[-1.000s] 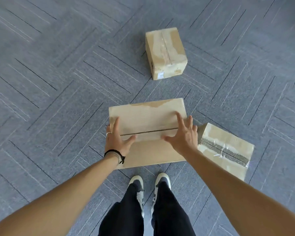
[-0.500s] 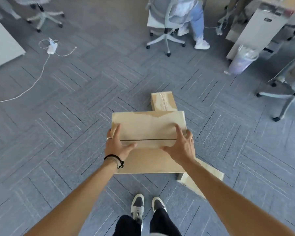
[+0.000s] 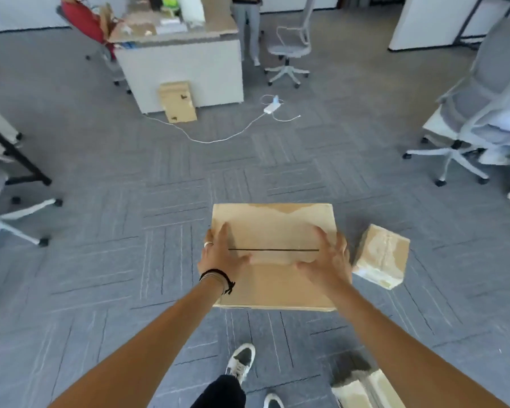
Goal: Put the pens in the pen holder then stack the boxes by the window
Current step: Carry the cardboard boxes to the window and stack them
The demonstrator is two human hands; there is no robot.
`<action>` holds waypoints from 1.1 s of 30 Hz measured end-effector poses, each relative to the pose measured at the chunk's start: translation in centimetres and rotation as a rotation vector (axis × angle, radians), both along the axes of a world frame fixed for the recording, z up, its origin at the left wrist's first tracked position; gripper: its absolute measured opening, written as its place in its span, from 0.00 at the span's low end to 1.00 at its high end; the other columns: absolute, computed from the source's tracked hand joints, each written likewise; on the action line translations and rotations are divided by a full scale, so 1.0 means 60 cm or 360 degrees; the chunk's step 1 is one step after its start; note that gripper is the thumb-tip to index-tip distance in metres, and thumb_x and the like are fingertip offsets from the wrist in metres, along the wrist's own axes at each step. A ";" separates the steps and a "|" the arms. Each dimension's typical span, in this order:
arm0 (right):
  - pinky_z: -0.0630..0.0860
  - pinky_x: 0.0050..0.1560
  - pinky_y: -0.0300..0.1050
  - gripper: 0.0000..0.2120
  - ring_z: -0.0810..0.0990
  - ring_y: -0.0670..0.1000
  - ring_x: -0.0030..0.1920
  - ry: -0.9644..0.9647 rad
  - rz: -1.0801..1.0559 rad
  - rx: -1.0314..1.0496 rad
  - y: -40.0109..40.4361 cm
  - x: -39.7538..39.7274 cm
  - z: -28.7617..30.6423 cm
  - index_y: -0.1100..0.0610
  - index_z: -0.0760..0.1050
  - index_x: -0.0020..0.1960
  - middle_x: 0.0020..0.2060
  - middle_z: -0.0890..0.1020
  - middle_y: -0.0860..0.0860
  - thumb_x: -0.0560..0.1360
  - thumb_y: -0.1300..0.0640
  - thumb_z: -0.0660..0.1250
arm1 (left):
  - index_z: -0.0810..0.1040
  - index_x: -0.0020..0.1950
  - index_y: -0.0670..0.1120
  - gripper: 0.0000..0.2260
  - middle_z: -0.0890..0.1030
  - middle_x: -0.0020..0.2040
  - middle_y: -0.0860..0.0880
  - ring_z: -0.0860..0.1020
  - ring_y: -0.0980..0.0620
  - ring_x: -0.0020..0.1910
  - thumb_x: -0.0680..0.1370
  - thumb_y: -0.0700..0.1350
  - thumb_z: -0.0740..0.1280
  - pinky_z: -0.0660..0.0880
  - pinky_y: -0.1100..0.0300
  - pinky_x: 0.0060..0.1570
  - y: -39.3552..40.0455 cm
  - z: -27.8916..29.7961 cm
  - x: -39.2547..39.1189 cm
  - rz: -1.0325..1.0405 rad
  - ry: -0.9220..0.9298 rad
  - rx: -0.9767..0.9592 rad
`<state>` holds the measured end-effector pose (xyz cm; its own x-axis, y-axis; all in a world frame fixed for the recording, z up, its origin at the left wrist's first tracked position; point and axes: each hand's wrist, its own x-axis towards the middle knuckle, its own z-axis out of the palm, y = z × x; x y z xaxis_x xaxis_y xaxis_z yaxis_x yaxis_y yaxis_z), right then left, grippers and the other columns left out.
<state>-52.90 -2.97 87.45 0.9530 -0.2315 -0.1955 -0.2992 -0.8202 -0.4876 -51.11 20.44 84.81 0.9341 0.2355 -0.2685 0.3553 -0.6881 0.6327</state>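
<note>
A flat cardboard box [image 3: 274,228] is held up in front of me over the grey carpet. My left hand [image 3: 221,254] grips its left side, thumb on top, and my right hand [image 3: 327,260] grips its right side the same way. A small taped cardboard box [image 3: 380,256] lies on the floor just right of the held one. Part of another taped box [image 3: 362,390] shows at the bottom right near my feet. No pens or pen holder are in view.
A desk [image 3: 183,63] stands ahead with a cardboard piece [image 3: 178,101] leaning on it and a white cable with adapter [image 3: 271,107] on the floor. Office chairs stand at right [image 3: 480,113], back centre [image 3: 289,48] and left [image 3: 12,213]. A person stands behind the desk.
I have lifted the flat box off the floor and turned; the view rose from the carpet to the office. The small box now lies to the right of the held box.
</note>
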 end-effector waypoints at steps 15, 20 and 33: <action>0.76 0.62 0.53 0.49 0.71 0.60 0.67 0.0011 0.1464 -0.0013 0.600 -0.259 0.026 0.40 0.59 0.77 0.72 0.60 0.55 0.62 0.41 0.79 | 0.54 0.77 0.61 0.45 0.54 0.78 0.47 0.68 0.41 0.71 0.66 0.59 0.75 0.71 0.46 0.65 0.454 0.034 -0.584 0.1471 0.0048 0.0036; 0.75 0.62 0.55 0.48 0.70 0.60 0.68 0.0045 0.1800 0.0022 0.826 -0.459 0.016 0.40 0.60 0.77 0.72 0.61 0.56 0.61 0.40 0.79 | 0.53 0.76 0.62 0.45 0.55 0.77 0.47 0.69 0.41 0.68 0.65 0.61 0.73 0.72 0.45 0.63 0.617 0.028 -0.836 0.1789 0.0073 0.0081; 0.77 0.55 0.55 0.35 0.74 0.59 0.65 0.0055 0.2288 0.0137 1.227 -0.811 0.004 0.44 0.63 0.77 0.71 0.64 0.54 0.72 0.48 0.71 | 0.56 0.73 0.61 0.43 0.57 0.76 0.47 0.69 0.41 0.67 0.63 0.57 0.73 0.74 0.45 0.61 0.870 0.023 -1.241 0.2387 -0.0083 -0.0041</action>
<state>-101.55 70.66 87.67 0.3409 0.9214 -0.1864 0.7339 -0.3848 -0.5598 -125.57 72.65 86.22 -0.1553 0.9524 -0.2624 0.6784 0.2959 0.6725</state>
